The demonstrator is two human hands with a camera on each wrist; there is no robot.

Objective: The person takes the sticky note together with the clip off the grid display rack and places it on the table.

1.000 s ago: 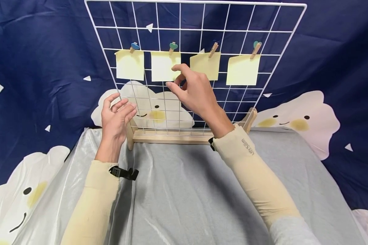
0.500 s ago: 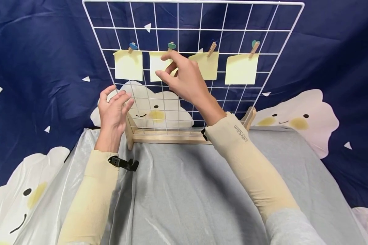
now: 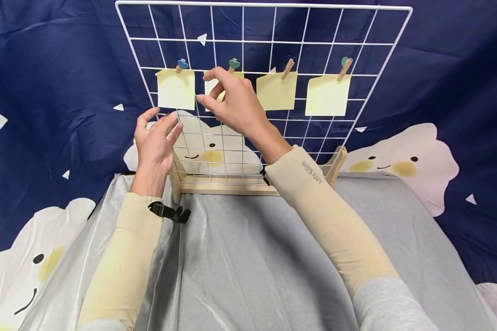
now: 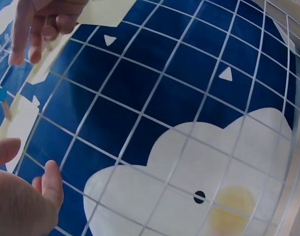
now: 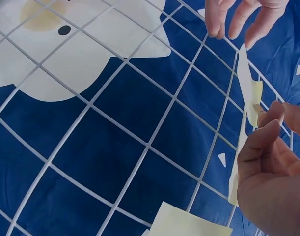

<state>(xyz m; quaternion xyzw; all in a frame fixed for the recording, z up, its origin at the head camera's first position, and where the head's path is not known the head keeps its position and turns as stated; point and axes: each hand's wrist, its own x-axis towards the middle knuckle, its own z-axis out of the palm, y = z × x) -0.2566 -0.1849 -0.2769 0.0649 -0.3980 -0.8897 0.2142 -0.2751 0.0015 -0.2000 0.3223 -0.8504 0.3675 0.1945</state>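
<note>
Four-sided yellow paper notes hang in a row on a white wire grid (image 3: 265,5), each under a wooden clothespin. My right hand (image 3: 237,103) is in front of the second note (image 3: 210,87), partly hiding it; thumb and index finger are bent with a gap between them and nothing held. Its fingertips point toward the leftmost note (image 3: 176,90), pinned by a clothespin with a blue heart (image 3: 182,64). Just below that note is my left hand (image 3: 155,140), fingers loosely spread and holding nothing, fingertips near the note's lower edge. In the right wrist view, both hands flank this note (image 5: 245,81).
To the right hang a third note (image 3: 275,94) and a fourth note (image 3: 328,96). The grid stands in a wooden base (image 3: 228,188) on a grey cloth (image 3: 240,257). Close behind it is a dark blue curtain (image 3: 58,82) with white clouds.
My right hand has moved left and a little upward, from the second note's right side toward the leftmost note. My left hand has risen slightly toward the leftmost note's lower edge.
</note>
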